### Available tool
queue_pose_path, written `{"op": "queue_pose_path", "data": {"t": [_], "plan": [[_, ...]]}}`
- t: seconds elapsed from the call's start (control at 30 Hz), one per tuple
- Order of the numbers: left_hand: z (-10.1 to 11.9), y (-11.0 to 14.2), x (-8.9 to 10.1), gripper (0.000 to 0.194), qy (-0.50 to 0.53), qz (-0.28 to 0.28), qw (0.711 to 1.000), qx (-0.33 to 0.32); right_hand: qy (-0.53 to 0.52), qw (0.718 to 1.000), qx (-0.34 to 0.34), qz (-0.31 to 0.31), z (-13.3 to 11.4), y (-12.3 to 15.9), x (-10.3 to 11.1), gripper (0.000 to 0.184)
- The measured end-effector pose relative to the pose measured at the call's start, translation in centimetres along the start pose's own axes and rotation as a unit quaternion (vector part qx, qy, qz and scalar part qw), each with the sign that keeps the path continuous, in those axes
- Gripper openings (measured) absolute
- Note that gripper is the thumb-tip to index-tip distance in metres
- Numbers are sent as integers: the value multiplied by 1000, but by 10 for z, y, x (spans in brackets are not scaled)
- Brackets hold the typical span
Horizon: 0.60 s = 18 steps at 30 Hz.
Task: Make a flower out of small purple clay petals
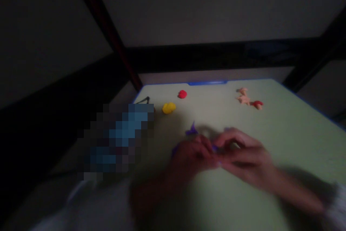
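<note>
My left hand (pixel 190 157) and my right hand (pixel 247 155) meet over the table, fingertips pinched together. Between them shows a small bit of purple modelling clay (pixel 214 148), mostly covered by the fingers. Just beyond my left hand lies a pointed purple clay piece (pixel 192 130). More purple clay (pixel 175 149) peeks out at the left side of that hand, partly hidden. The picture is dim and blurred, so the exact shape of the held clay cannot be made out.
A yellow clay lump (pixel 169 108) and a red clay lump (pixel 182 94) lie farther back on the pale table (pixel 286 123). At the back right are peach-coloured clay pieces (pixel 244 99) and a red-and-peach piece (pixel 258 104). A pixelated bluish object (pixel 127 126) lies along the left edge.
</note>
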<state>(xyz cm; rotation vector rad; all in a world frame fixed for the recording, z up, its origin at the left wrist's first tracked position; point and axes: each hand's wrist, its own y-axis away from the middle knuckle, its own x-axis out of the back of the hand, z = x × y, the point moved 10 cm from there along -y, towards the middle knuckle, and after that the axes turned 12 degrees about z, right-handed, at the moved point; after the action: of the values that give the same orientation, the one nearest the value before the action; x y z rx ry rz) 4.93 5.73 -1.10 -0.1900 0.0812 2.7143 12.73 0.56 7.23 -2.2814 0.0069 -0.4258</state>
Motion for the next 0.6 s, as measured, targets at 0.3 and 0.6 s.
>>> {"op": "queue_pose_path", "data": {"t": [0.3,0.6], "plan": [[8,6,1,17,5,33,999,4,8,999,38,-18,-3,0,-1,10],[72,30,29,5,-183,189,931,-255,-188,937,-295,11,54,8,-6,21]]}}
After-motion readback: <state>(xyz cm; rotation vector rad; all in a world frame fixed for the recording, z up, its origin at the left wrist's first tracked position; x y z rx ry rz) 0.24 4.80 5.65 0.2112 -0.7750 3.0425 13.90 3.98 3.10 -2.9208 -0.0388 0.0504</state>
